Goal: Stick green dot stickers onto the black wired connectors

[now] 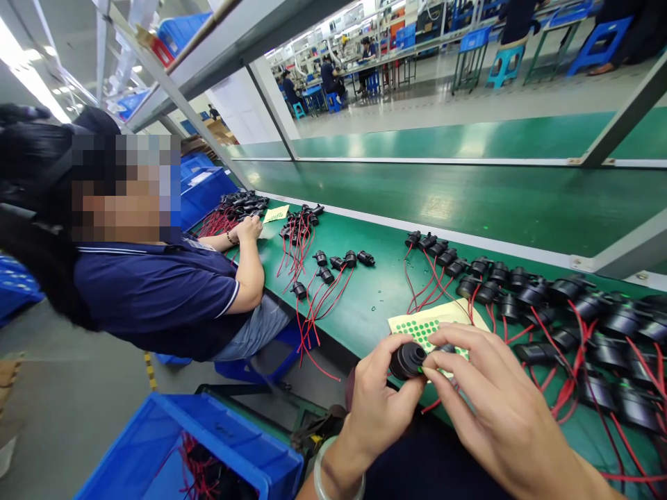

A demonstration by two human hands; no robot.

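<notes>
My left hand (372, 399) is closed around a small black cylindrical part (408, 360), which looks like a small water pump, with its round stepped end turned up toward me. Against that part, my right hand (484, 389) pinches a tiny green round sticker (421, 371) between thumb and forefinger. Just behind both hands lies a pale yellow sheet (417, 325) with rows of green round stickers, partly covered by my fingers. Many similar black pumps (536, 295) with red wires lie in rows to the right of the sheet.
At my left a co-worker (171, 292) sits at the same green bench (359, 309). More pumps (326, 274) lie between us, and another sticker sheet (276, 213) is by the co-worker's hands. A blue bin (234, 430) holding wired parts stands low at left. Metal uprights (625, 114) rise behind the bench.
</notes>
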